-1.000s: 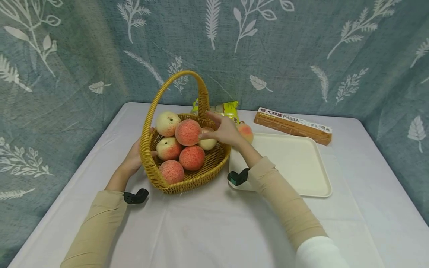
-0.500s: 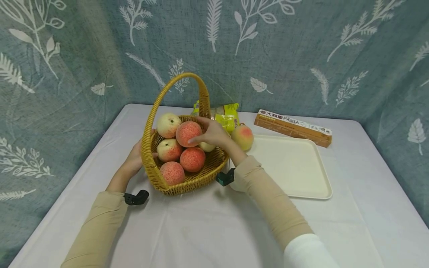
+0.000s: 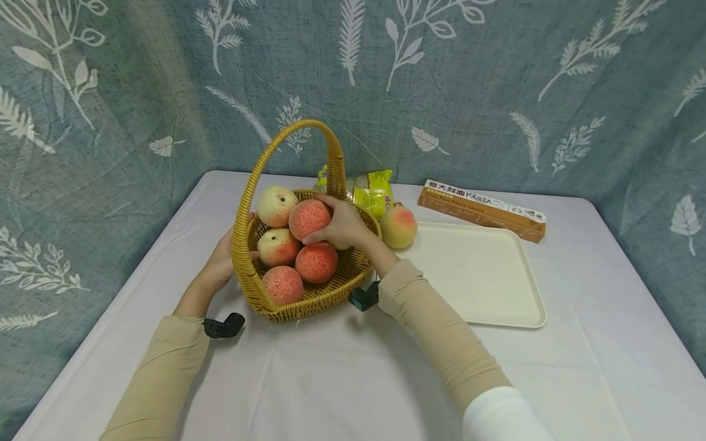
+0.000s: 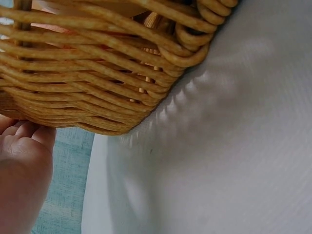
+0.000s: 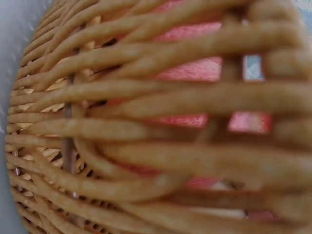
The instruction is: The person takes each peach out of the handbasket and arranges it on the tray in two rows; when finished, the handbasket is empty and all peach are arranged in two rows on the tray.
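Observation:
A yellow wicker basket [image 3: 325,303] with a tall arched handle stands on the table, holding several peaches. My left hand [image 3: 220,260] grips its left side, thumb over the rim; in the left wrist view the fingers of that hand [image 4: 24,156] lie against the outer wicker wall. Reaching in over the right rim, my right hand [image 3: 344,223] has its thumb and fingers around the topmost red peach [image 3: 309,219]. A red peach [image 3: 317,262] lies just below it, and a paler peach is mostly hidden under the hand. In the right wrist view, wicker [image 5: 146,131] fills the picture.
A cream tray [image 3: 469,269] lies right of the basket. One peach [image 3: 399,226] sits at its back left corner, beside a yellow-green packet [image 3: 375,191] behind the basket. A pasta box [image 3: 481,211] lies behind the tray. A leaf-patterned curtain [image 3: 474,110] backs the table.
My right hand has moved left and slightly down, closing its thumb and fingers around the top peach. My left hand stays on the basket. The loose peach by the tray shows more fully now.

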`<action>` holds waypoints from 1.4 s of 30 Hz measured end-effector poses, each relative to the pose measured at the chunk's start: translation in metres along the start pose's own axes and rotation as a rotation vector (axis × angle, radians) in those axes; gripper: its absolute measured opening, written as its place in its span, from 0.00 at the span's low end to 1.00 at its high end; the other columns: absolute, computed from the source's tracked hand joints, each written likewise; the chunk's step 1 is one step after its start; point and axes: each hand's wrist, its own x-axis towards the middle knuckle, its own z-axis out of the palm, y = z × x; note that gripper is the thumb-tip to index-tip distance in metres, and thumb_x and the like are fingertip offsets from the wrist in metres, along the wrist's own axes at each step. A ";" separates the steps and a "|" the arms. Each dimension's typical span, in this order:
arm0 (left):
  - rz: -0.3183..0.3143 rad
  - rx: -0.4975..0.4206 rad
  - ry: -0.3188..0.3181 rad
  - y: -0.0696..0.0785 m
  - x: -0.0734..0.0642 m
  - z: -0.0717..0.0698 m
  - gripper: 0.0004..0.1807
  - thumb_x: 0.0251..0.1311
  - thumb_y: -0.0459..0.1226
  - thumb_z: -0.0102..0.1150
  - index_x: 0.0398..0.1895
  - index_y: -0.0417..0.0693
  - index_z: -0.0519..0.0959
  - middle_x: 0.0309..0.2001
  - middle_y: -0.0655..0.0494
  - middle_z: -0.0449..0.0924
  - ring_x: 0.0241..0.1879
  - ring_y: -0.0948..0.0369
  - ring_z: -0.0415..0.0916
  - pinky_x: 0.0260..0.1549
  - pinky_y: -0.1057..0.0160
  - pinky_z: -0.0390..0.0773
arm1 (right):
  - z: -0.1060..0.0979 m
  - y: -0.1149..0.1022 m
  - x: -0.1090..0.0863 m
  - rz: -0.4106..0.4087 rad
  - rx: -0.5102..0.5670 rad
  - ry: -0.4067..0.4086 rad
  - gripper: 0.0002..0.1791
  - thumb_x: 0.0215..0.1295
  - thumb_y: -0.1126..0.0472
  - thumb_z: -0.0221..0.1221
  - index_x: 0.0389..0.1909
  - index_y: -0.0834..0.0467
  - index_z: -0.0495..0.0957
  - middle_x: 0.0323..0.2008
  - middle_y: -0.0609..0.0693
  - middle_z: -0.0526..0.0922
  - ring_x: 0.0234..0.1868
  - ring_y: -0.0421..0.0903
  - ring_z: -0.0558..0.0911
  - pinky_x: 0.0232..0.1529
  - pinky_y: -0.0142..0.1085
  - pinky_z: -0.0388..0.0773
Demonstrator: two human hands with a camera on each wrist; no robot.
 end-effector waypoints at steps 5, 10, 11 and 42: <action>-0.028 0.022 -0.003 0.002 0.000 -0.001 0.48 0.54 0.27 0.57 0.77 0.38 0.44 0.76 0.37 0.41 0.74 0.43 0.37 0.70 0.45 0.40 | 0.000 0.000 0.000 -0.011 0.029 0.014 0.50 0.47 0.59 0.75 0.72 0.57 0.63 0.60 0.60 0.75 0.58 0.54 0.76 0.55 0.43 0.75; -0.067 0.027 -0.006 0.006 0.000 -0.001 0.48 0.54 0.22 0.54 0.77 0.36 0.41 0.76 0.37 0.40 0.74 0.43 0.37 0.70 0.43 0.41 | 0.000 0.000 -0.001 -0.014 0.052 0.028 0.49 0.46 0.61 0.76 0.71 0.57 0.64 0.58 0.61 0.76 0.57 0.54 0.77 0.54 0.41 0.75; -0.070 0.022 -0.008 0.006 0.000 -0.001 0.49 0.54 0.22 0.54 0.77 0.36 0.41 0.76 0.38 0.40 0.74 0.43 0.37 0.70 0.43 0.41 | 0.000 0.000 -0.001 -0.012 0.057 0.028 0.49 0.46 0.61 0.76 0.71 0.57 0.64 0.58 0.60 0.76 0.57 0.53 0.77 0.54 0.41 0.75; -0.030 0.020 -0.014 0.006 0.000 -0.001 0.48 0.54 0.23 0.55 0.76 0.33 0.41 0.76 0.36 0.40 0.74 0.41 0.37 0.69 0.42 0.39 | -0.043 0.027 -0.053 -0.097 0.397 0.104 0.48 0.46 0.76 0.71 0.71 0.64 0.62 0.65 0.60 0.70 0.63 0.53 0.73 0.59 0.39 0.73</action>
